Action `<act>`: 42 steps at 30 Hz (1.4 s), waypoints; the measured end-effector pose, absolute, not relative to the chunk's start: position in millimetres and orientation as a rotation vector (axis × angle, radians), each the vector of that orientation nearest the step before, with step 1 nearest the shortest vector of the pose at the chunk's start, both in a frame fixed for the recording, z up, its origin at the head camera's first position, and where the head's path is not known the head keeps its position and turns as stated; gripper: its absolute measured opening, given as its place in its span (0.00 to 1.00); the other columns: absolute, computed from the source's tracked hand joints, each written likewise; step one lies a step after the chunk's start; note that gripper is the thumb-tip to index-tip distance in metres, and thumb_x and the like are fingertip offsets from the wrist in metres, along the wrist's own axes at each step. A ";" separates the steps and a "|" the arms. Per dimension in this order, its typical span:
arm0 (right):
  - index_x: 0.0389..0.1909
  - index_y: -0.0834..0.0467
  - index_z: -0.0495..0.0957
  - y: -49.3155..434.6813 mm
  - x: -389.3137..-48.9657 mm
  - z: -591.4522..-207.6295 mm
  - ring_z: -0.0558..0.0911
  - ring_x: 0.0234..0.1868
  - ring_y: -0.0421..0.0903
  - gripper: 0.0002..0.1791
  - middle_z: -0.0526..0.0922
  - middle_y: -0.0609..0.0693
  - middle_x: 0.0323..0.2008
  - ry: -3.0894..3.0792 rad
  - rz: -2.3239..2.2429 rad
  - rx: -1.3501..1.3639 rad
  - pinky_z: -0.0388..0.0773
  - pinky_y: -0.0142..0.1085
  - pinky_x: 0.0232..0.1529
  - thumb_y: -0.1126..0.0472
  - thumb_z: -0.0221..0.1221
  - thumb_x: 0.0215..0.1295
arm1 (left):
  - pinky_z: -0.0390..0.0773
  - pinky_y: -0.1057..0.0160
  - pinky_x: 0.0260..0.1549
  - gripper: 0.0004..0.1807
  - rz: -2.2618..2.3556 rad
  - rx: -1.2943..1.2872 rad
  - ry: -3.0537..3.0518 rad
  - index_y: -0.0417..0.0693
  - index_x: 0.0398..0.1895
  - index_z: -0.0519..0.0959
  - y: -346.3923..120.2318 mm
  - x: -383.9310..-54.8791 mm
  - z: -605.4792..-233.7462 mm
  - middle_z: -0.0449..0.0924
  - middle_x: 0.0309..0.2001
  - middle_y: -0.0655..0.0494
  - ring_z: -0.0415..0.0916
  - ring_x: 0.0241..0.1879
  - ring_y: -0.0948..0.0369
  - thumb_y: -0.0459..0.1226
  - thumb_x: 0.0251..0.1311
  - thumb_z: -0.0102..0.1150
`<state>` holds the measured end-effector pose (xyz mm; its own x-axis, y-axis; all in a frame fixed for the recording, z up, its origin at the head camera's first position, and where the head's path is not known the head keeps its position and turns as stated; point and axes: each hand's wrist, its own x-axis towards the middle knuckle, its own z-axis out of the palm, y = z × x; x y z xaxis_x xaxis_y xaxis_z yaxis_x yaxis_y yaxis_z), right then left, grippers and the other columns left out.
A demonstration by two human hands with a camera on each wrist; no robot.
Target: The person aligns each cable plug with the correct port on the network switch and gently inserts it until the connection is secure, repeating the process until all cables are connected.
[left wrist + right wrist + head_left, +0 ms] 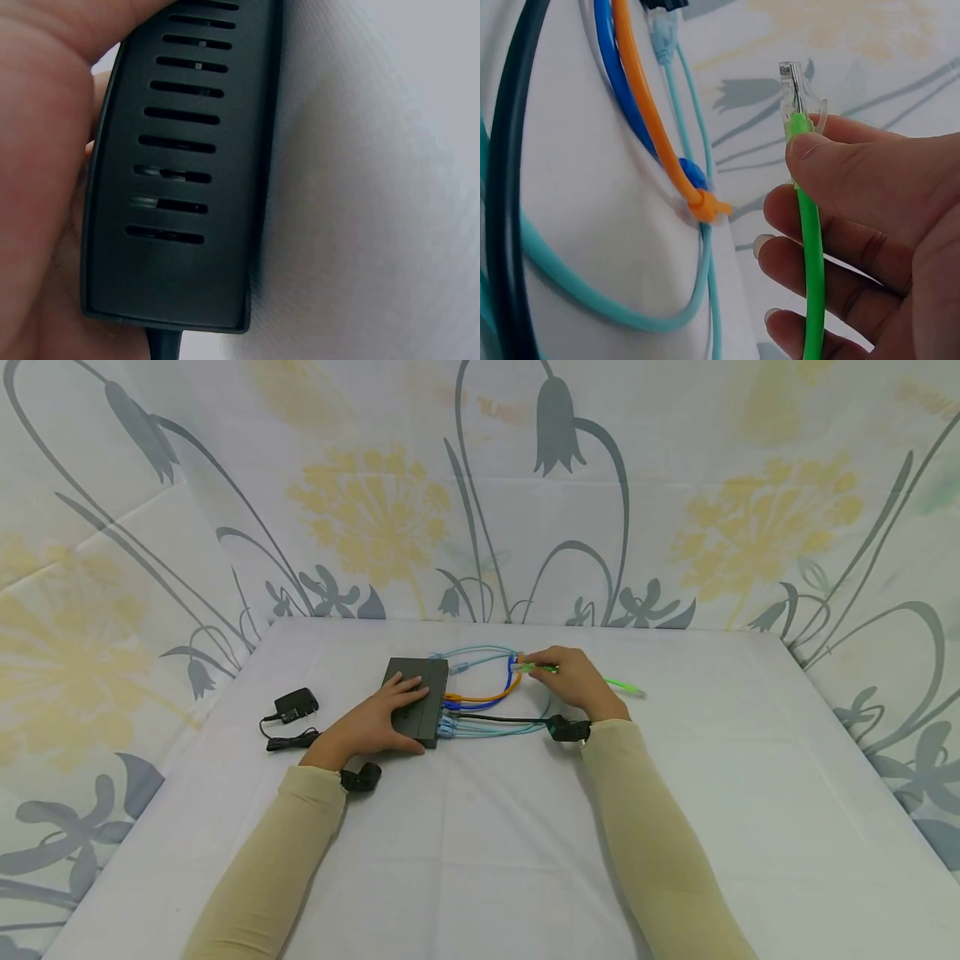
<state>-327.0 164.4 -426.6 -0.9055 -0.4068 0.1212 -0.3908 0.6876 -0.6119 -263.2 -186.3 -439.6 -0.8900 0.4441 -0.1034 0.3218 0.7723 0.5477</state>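
Observation:
My left hand (367,724) holds a black network switch (425,717) on the table, fingers spread over its top and thumb at the near edge. In the left wrist view, the slotted side of the switch (174,127) stands beside the thumb (37,142). To the right of it, my right hand (576,681) pinches a green network cable (624,687) just behind its clear plug (793,84). That plug points away from the hand, clear of the other cables. Orange (646,94), blue (613,67), black (508,187) and light blue (622,309) cables extend from the switch.
Left of the switch lies a black power adapter (296,703) with its bundled cord (292,742). A white cloth (480,860) covers the table, and a flower-patterned curtain (495,485) hangs behind it. Each wrist carries a small black camera (363,777).

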 end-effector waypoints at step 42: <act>0.53 0.51 0.82 125.6 -318.9 -429.0 0.81 0.54 0.49 0.14 0.85 0.50 0.50 2.871 -0.926 -0.819 0.76 0.44 0.56 0.58 0.58 0.69 | 0.51 0.37 0.70 0.56 0.778 0.639 2.759 0.57 0.75 0.58 -186.4 -261.4 -437.2 0.45 0.78 0.57 0.29 0.78 0.48 0.55 0.41 0.76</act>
<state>-318.9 125.6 -429.0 -0.8626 -0.4859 0.1409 -0.4766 0.6873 -0.5482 -261.4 -186.4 -437.2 -0.8853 0.4585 -0.0773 0.3506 0.7674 0.5368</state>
